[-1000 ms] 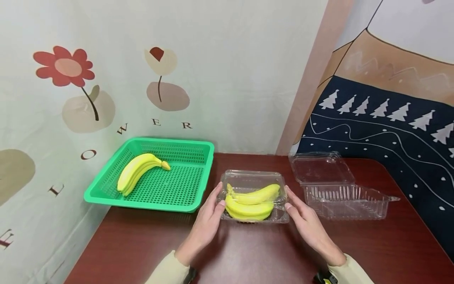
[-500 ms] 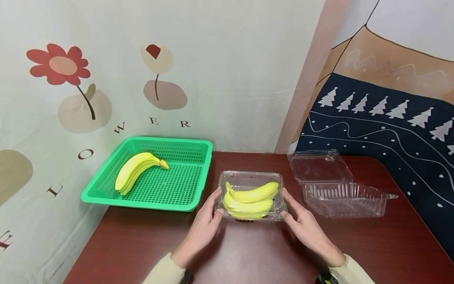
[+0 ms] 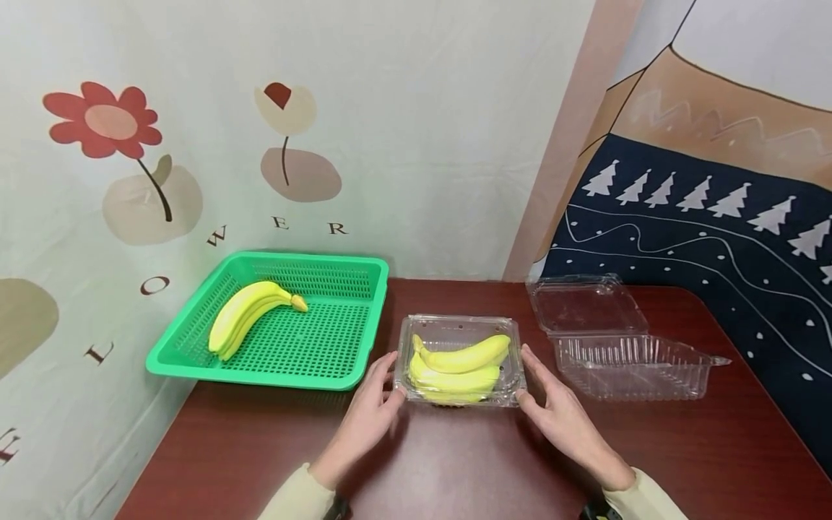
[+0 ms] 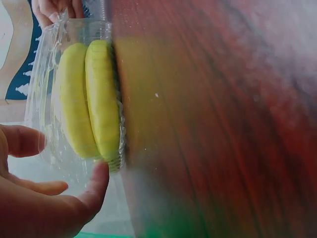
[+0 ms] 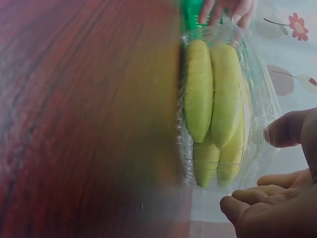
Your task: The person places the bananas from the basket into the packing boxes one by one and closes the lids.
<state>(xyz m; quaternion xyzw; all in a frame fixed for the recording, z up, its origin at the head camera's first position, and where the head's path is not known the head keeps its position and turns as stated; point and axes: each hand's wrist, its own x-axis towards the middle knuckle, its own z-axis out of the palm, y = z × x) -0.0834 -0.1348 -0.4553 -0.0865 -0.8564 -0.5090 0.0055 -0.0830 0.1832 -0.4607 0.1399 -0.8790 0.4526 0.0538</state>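
A lidded clear plastic clamshell container [image 3: 460, 323] with yellow bananas [image 3: 463, 372] inside sits on the table in the head view. At its left end is my left hand [image 3: 367, 415], fingers spread loosely along the side and thumb by the near corner. My right hand [image 3: 560, 413] mirrors it at the right end, with its thumb at the near right corner. In the right wrist view the right thumb [image 5: 285, 129] meets the clear rim, and the other fingers lie loosely extended. The left wrist view shows the left fingertips beside the container's end; whether they touch is unclear.
A green plastic basket [image 3: 260, 381] on the left holds another bunch of bananas [image 3: 250, 318]. To the right stands a second clear container [image 3: 633, 368], its lid [image 3: 588, 307] raised at the back. Beneath them is a dark red-brown table [image 3: 455, 469] against printed cloth.
The banana container has settled slightly, and its lid looks flatter than a second ago. My left hand has eased a little to the left; the right hand has barely shifted.
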